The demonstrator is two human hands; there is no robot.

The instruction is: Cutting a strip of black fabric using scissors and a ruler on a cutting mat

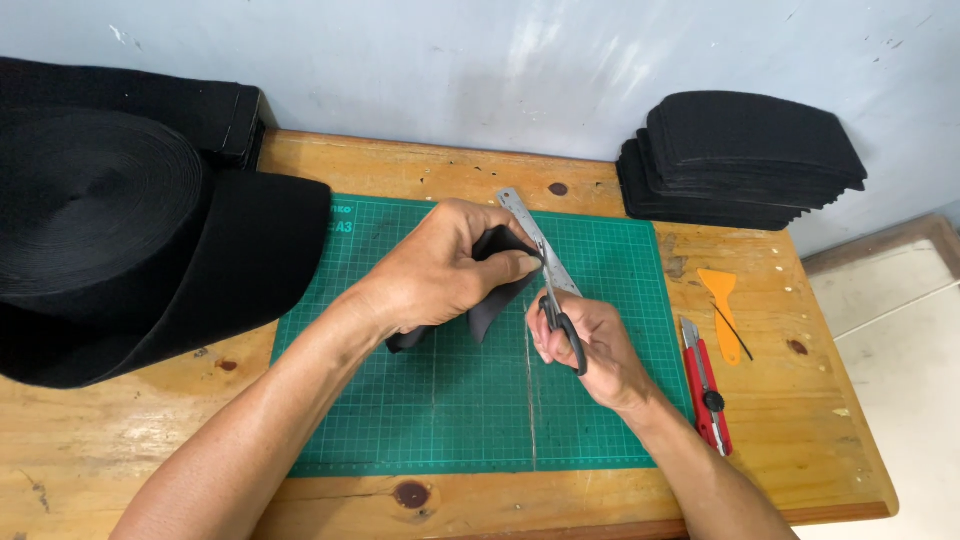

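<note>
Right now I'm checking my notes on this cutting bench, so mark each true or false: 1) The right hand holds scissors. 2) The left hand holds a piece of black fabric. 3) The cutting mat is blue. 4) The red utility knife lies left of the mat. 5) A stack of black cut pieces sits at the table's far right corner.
1) True: the right hand grips the scissors.
2) True: the left hand pinches the black fabric.
3) False: the cutting mat is green.
4) False: the red utility knife lies right of the mat, beside an orange scraper.
5) True: the stack of black pieces sits there.
</note>
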